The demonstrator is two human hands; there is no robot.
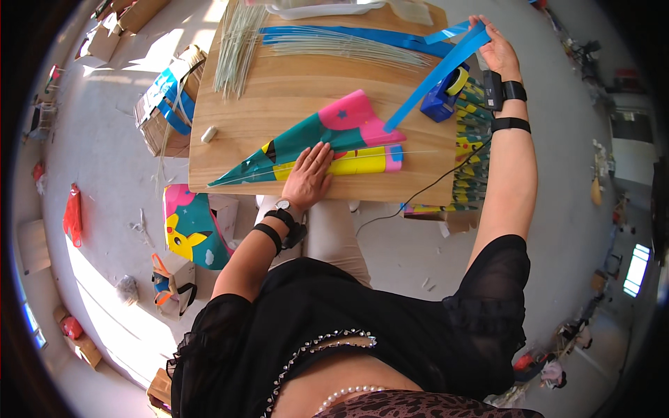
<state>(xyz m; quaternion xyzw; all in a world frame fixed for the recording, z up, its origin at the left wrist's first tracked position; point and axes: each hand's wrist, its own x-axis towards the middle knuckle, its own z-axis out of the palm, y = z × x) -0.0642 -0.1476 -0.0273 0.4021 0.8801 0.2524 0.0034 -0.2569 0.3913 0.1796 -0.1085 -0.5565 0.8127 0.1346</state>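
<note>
I have the left hand point(309, 174) flat, unclenched, on the printed sheet point(303, 143) along the table's point(251, 122) near edge. Beyond sits a tape dispenser point(437, 104); farthest, my right hand point(495, 47) pinches a blue strip point(435, 80) slanting down to the sheet's pink end.

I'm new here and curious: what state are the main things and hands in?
Glossy pink, green and yellow sheet: lying folded
Left hand: open, flat on the sheet
Right hand: raised, closed on flat blue ribbon
Ribbon: stretched straight toward the sheet
Blue tape dispenser: loaded with yellow roll
Thin pale rods: loose, piled
</note>
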